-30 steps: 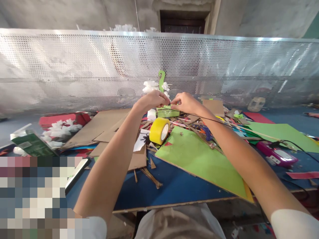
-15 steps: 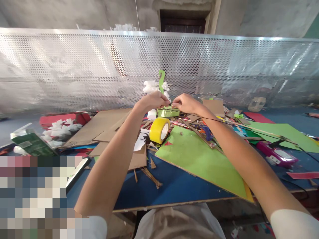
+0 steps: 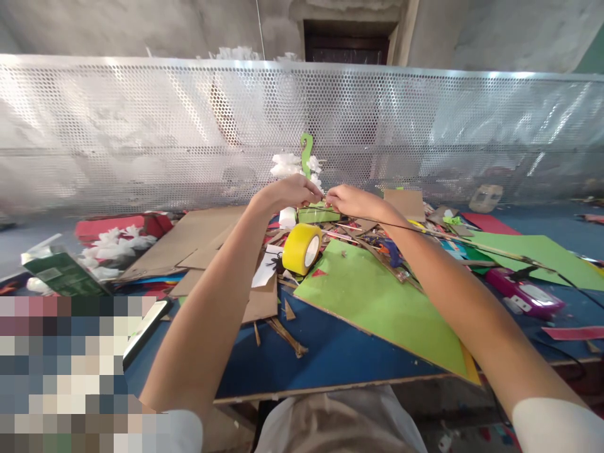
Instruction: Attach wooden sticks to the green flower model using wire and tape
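Observation:
Both my hands reach far across the blue table [image 3: 340,352]. My left hand [image 3: 289,192] and my right hand [image 3: 350,200] are pinched close together over a small shiny green box [image 3: 317,214]. A thin black thread or wire [image 3: 425,232] runs from the pinch toward the right. Whether both hands hold that thread I cannot tell. A roll of yellow tape [image 3: 302,248] stands on edge just below the hands. Behind them rises a green curled paper stem [image 3: 306,151] with white paper flowers [image 3: 285,165].
A large green sheet [image 3: 377,302] lies in front of me, with brown cardboard pieces [image 3: 198,242] to its left. A magenta device [image 3: 523,290] and another green sheet [image 3: 528,248] lie right. Red card with white flowers [image 3: 113,238] sits left. A perforated metal screen [image 3: 141,132] walls the back.
My right hand has dropped slightly and closed in toward my left hand; the gap between the fingertips has narrowed. Everything on the table stays put.

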Demonstrator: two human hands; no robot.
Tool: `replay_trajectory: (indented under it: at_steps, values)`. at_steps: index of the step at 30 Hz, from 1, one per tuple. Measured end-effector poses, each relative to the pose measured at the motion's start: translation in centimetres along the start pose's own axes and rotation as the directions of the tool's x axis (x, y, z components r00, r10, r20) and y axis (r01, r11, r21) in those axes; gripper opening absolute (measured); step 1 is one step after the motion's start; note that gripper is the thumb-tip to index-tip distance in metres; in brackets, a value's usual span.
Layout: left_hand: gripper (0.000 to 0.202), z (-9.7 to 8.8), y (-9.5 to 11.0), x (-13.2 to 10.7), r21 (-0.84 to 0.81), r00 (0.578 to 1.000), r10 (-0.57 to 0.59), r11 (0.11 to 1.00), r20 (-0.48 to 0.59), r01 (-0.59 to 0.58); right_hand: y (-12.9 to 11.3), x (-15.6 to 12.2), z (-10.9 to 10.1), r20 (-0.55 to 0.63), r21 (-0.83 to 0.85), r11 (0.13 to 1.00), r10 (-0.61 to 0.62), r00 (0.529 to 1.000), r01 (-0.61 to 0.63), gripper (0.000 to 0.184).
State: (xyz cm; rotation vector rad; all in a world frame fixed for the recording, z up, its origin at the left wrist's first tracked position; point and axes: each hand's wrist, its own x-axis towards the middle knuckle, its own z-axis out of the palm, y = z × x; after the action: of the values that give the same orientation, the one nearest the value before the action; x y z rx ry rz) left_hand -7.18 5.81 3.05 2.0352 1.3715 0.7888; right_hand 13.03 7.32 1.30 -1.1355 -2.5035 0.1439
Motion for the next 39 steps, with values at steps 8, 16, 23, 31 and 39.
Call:
replay_trajectory:
  at_steps: [8,16,23,31,39]
  values:
    - [0.007,-0.4,0.3,-0.2,-0.026,0.999,-0.045,0.999,-0.005,0.045,0.2,0.2,0.2,-0.084,-0.025,0.999,-0.027,0.996,0.025,0.024]
    - [0.005,-0.7,0.7,-0.6,0.101,0.999,-0.033,0.994,0.011,0.032,0.1,0.1,0.4,-0.096,-0.008,1.0,-0.024,0.995,0.024,0.024]
    - [0.005,-0.9,0.3,0.2,0.2,1.0,-0.025,0.98,0.018,0.021,-0.8,-0.4,-0.1,-0.136,0.009,1.0,-0.028,0.99,0.029,0.024]
    - [0.008,-1.2,1.5,-0.9,0.21,1.0,0.014,0.978,-0.02,-0.01,-0.9,-0.5,-0.3,-0.22,0.002,0.999,-0.045,0.974,0.047,0.024]
    - [0.02,-1.0,1.2,-0.7,0.244,0.984,0.164,0.959,-0.066,-0.144,-0.7,-0.3,-0.4,-0.229,-0.026,0.998,-0.061,0.971,0.057,0.025]
